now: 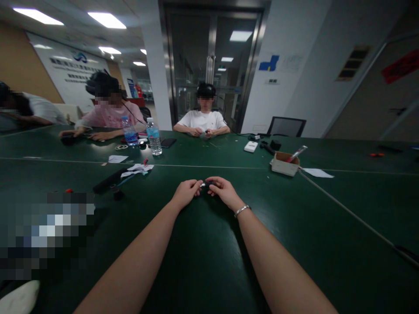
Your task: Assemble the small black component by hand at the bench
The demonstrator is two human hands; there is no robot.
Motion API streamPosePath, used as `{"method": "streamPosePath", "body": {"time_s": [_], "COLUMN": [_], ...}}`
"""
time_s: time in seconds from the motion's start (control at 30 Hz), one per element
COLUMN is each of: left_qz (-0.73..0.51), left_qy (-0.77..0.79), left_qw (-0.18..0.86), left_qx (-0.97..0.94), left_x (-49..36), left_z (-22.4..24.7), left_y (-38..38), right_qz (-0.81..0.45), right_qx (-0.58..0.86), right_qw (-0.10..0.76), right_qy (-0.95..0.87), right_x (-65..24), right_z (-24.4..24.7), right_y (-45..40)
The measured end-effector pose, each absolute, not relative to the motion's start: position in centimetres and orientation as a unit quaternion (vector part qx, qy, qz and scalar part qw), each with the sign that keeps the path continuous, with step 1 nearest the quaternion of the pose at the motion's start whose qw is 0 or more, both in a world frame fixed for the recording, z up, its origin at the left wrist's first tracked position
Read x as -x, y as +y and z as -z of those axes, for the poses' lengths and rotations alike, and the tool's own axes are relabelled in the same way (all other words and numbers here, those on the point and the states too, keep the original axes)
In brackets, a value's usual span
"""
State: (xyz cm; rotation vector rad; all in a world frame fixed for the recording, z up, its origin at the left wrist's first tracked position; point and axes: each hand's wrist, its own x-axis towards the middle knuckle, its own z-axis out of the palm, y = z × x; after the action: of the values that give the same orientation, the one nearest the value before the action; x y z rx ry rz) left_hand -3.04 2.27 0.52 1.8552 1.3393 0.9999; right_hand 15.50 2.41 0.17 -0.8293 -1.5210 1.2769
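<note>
Over the green table, my left hand (187,192) and my right hand (224,191) meet in front of me. Between their fingertips is a small black-and-silver object (206,185), roughly tube-shaped. My left fingers pinch its silver end, and my right thumb and fingers close round the black part. Its exact kind is too small to make out, and the fingers hide some of it. A silver bracelet (242,211) circles my right wrist.
Beyond my hands stand two water bottles (154,137) and a small cardboard box (285,164) with a tube in it. Crumpled paper (136,170) and a black, long object (109,180) lie to the left. Several people sit around the table; one person (203,122) faces me.
</note>
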Motion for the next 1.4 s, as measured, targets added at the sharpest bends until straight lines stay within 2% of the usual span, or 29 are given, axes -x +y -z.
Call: {"method": "streamPosePath", "body": {"time_s": [0.43,1.03,1.27,1.4], "left_qz": [-0.365,-0.346,-0.321,-0.362], "left_qy": [0.550,0.544,0.551,0.519], "left_qw": [0.295,0.284,0.251,0.151], "left_qx": [-0.690,-0.710,-0.728,-0.759], "left_x": [3.1,3.0,3.0,3.0], "left_z": [-0.7,-1.3,-1.4,-2.2], "left_y": [2.1,1.7,1.6,1.0], "right_qz": [-0.501,-0.511,-0.507,-0.506], "right_qx": [0.357,0.363,0.381,0.388], "right_qw": [0.430,0.429,0.428,0.452], "right_qy": [-0.660,-0.651,-0.644,-0.624], "right_x": [-15.1,-14.7,-14.4,-14.6], "right_z": [-0.5,-0.5,-0.7,-0.6], "right_y": [2.3,2.0,2.0,2.3]}}
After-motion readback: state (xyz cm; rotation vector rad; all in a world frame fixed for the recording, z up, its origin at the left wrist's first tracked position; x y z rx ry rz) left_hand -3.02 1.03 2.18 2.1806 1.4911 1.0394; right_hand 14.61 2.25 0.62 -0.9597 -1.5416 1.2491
